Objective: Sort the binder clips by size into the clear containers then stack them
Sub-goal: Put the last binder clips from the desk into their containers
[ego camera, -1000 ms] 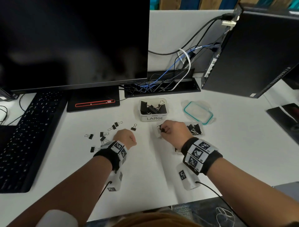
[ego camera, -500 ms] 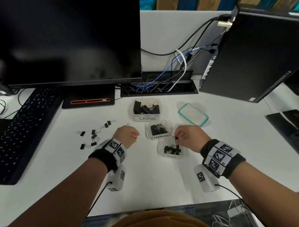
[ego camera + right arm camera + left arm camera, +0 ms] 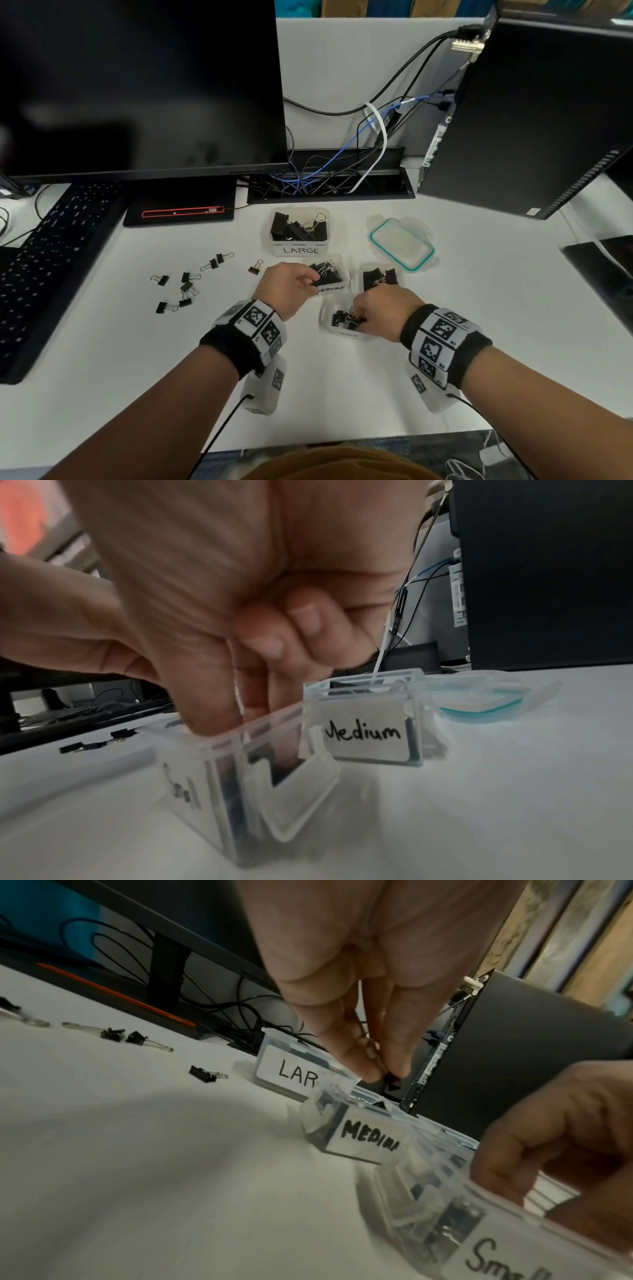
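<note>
Both hands work low over a cluster of small clear containers on a white desk. Her or his left hand pinches a small black binder clip between thumb and fingertips, holding it just above the open container labelled "Medium". Right hand dips into the container labelled "Small", thumb and two fingers reaching down inside among the clips, the other fingers curled back; whether it has hold of a clip cannot be told.

Small container sits nearest the person, touching or nearly touching the Medium one behind it to the left. A second container marked "Medium" stands just behind and to the right of the Small one. Farther back, the "LARGE" container holds bigger black clips. Beside it to the right lies a clear lid with a teal rim.

Loose binder clips lie scattered on the desk well to the left of the left hand, with one brownish clip just beside that hand. Behind everything stand a dark monitor, a keyboard at far left, a cable tray and a black computer tower.
</note>
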